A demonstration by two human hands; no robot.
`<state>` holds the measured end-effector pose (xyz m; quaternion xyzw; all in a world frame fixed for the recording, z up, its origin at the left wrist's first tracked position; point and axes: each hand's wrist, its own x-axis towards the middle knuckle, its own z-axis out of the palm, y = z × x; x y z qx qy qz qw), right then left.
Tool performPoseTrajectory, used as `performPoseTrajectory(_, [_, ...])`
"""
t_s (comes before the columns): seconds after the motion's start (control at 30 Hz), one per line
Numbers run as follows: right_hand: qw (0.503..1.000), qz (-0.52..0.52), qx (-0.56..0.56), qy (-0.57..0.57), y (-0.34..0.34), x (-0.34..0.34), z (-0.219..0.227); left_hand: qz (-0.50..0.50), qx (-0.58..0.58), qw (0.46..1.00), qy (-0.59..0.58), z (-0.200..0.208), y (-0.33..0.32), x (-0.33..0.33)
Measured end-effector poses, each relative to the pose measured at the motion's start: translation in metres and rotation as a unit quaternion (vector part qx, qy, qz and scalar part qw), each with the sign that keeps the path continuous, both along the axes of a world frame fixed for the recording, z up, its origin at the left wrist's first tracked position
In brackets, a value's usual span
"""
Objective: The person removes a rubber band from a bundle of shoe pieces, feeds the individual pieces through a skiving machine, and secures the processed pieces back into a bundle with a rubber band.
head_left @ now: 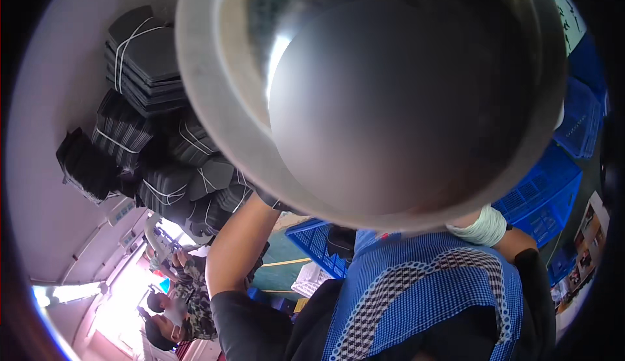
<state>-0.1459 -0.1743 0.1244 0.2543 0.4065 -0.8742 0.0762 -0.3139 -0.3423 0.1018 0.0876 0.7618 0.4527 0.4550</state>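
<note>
A large round thing with a pale grey rim (202,74) fills the upper middle, very close in front. Its middle is a dark, blurred disc (403,113) with a bright patch at the left; I cannot make out its kind. My left forearm (239,250) reaches up to the rim's lower left edge, with a dark band at the wrist. My right forearm (519,240) runs up behind the lower right edge, and a thick coil of pale green cord (483,227) sits around that wrist. Both hands are hidden behind the round thing, so nothing in them shows.
Bundles of dark grey sheets (153,52) tied with white cord are stacked at the left. Blue plastic crates (543,195) stand at the right, and another blue crate (316,240) is below the rim. Other people (185,312) are at the lower left.
</note>
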Motion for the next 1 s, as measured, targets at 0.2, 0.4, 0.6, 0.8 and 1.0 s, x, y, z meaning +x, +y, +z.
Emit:
performPoseTrajectory(0.2, [0.993, -0.035, -0.072, -0.086, -0.010, 0.002, 0.006, -0.115, -0.045, 0.991, -0.041, 0.019, -0.013, -0.013])
performPoseTrajectory(0.4, [0.996, -0.015, -0.060, -0.066, 0.000, 0.002, 0.001, 0.019, 0.036, 0.934, -0.356, -0.013, -0.019, -0.037])
performPoseTrajectory(0.6, [0.996, -0.015, -0.043, -0.078, -0.009, 0.001, -0.001, -0.110, -0.074, 0.989, 0.066, 0.021, 0.017, -0.020])
performPoseTrajectory(0.8, [0.994, -0.023, -0.062, -0.092, -0.011, 0.000, 0.011, -0.055, -0.061, 0.986, -0.148, 0.031, 0.000, -0.016])
performPoseTrajectory(1.0, [0.991, -0.076, -0.029, -0.107, -0.006, 0.000, 0.002, -0.047, -0.055, 0.979, -0.188, 0.028, 0.008, -0.032])
